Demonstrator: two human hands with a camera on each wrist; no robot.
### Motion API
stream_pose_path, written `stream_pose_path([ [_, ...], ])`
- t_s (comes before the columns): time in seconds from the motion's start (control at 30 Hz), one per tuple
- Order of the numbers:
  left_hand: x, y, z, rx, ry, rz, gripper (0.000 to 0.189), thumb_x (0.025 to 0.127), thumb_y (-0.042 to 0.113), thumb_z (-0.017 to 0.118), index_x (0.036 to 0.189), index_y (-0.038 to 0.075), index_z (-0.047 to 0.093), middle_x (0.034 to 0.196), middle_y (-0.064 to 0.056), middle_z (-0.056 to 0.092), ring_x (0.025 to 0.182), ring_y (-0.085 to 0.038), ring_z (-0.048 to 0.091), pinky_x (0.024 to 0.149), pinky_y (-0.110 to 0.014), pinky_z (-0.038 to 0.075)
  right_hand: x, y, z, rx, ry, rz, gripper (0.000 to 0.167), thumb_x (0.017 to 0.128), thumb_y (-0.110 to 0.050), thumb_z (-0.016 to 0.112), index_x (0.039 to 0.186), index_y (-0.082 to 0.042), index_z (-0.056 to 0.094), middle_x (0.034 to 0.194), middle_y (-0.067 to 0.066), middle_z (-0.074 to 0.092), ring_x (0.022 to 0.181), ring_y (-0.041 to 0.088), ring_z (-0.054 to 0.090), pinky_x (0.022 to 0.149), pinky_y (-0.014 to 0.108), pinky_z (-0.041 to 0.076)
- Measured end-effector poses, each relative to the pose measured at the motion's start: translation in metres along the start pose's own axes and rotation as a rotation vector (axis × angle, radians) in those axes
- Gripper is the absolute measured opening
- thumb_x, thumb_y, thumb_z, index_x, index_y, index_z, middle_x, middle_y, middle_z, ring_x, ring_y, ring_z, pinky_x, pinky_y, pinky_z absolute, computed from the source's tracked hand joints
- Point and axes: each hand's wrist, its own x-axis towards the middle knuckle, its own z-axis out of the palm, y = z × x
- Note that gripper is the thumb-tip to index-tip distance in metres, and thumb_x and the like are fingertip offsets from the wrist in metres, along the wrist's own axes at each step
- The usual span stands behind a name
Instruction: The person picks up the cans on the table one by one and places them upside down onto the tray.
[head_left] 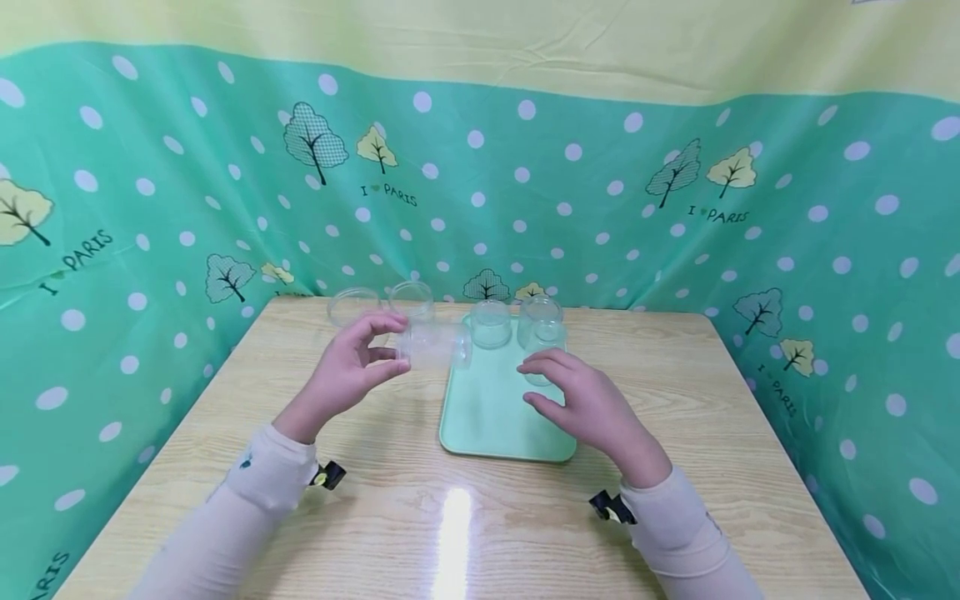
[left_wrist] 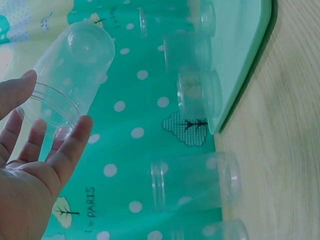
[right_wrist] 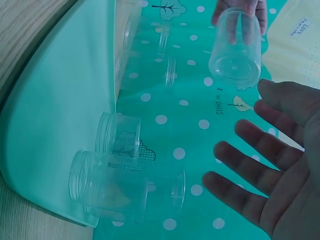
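Note:
My left hand (head_left: 352, 360) grips a clear plastic jar (head_left: 435, 345) by its ringed mouth end, thumb and fingers around it. The jar lies on its side in the air, its base pointing right, over the left edge of the green tray (head_left: 487, 425). In the right wrist view, my right hand (right_wrist: 280, 160) has its fingers spread, with nothing in them. It hovers over the tray's right side, close to a clear jar (head_left: 543, 354) in the head view. Behind that stands another clear jar (head_left: 540, 310), and a short clear jar (head_left: 491, 325) is left of it.
Two more clear jars, one at the far left (head_left: 351, 305) and one beside it (head_left: 412, 300), stand on the wooden table (head_left: 375, 517) left of the tray. A green patterned cloth (head_left: 480, 200) hangs around the table's back and sides.

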Motion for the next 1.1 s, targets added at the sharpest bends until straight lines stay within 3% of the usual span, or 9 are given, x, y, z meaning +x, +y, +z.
stream_pose_path([
  [0.43,-0.007,0.005,0.018,-0.063,-0.025,0.066,0.044,0.084,-0.007,0.079,0.122,0.004,0.06,0.139,-0.01,0.053,0.128,-0.02,0.054,0.091,-0.032,0.06,0.0,0.0,-0.002,0.085,0.044,0.01,0.037,0.093,-0.025,0.078,0.128,-0.018,0.069,0.132,-0.005,0.064,0.122,0.016,0.063,0.101,0.038,0.055],
  [0.67,-0.01,0.009,0.027,-0.113,-0.03,0.072,0.045,0.083,-0.012,0.077,0.122,-0.006,0.055,0.139,-0.017,0.051,0.131,-0.019,0.053,0.091,-0.032,0.059,0.001,-0.001,-0.001,0.155,0.069,-0.01,0.041,0.093,-0.023,0.078,0.131,-0.02,0.066,0.138,-0.001,0.061,0.128,0.018,0.059,0.103,0.04,0.054],
  [0.9,-0.013,0.011,0.038,-0.155,-0.041,0.06,0.045,0.085,-0.012,0.075,0.124,-0.009,0.052,0.14,-0.019,0.05,0.133,-0.033,0.051,0.093,-0.036,0.059,0.002,-0.005,0.0,0.202,0.097,-0.026,0.048,0.092,-0.021,0.08,0.137,-0.019,0.063,0.143,0.003,0.057,0.132,0.021,0.056,0.105,0.042,0.052],
  [1.1,-0.016,0.014,0.044,-0.161,-0.06,0.066,0.043,0.086,-0.009,0.076,0.122,0.0,0.055,0.14,-0.016,0.049,0.131,-0.026,0.053,0.093,-0.035,0.059,0.002,-0.008,0.001,0.234,0.085,-0.008,0.061,0.091,-0.023,0.081,0.146,-0.017,0.055,0.148,-0.001,0.052,0.136,0.02,0.051,0.107,0.044,0.051],
])
